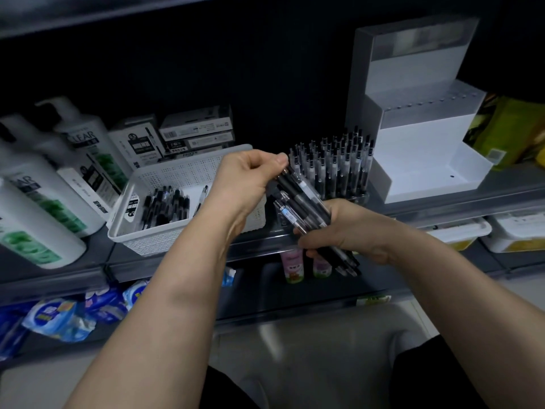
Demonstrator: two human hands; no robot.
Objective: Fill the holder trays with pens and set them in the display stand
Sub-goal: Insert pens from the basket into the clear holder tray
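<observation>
My right hand (351,231) grips a bundle of black pens (306,208) in front of the shelf edge. My left hand (247,178) pinches the top end of one pen in that bundle between thumb and fingers. Just behind the hands a clear holder tray (339,169) stands on the shelf, packed with several upright black pens. To its right rises the white stepped display stand (418,160), its lower step bare. A white perforated basket (188,175) at the left holds several loose black pens (166,206).
White shampoo bottles (44,184) lie at the far left of the shelf. Pen boxes (196,131) are stacked behind the basket. Yellow-green packets (513,128) stand right of the stand. Lower shelves hold blue packets (65,317), small tubes (292,264) and white tubs (513,234).
</observation>
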